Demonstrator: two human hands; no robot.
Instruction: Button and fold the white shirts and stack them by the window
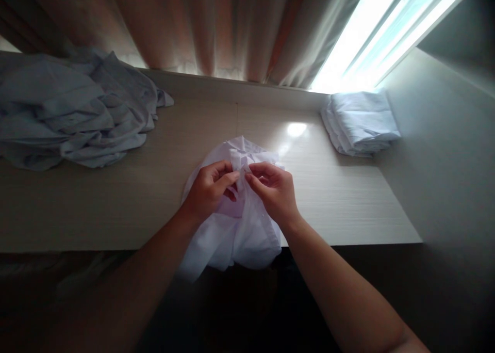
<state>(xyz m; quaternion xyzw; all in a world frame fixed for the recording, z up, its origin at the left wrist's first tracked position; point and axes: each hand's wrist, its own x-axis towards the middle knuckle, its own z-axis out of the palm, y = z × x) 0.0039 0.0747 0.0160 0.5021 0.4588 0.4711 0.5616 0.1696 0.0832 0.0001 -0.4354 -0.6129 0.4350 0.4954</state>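
A white shirt [253,229] lies bunched on the table in front of me, its lower part hanging over the front edge. My left hand [212,185] pinches a strip of its fabric between thumb and fingers near the top. Close beside it, my right hand [273,185] pinches the facing edge of the same cloth. The two thumbs almost meet at the strip. Whatever small detail sits between the fingertips, such as a button, is too small to make out.
A loose heap of white cloth [77,110] covers the table's left end. Folded white garments [361,121] are stacked at the back right, against the side wall [444,136]. Curtains [216,28] and a bright window [359,38] stand behind the pale wooden table [340,208].
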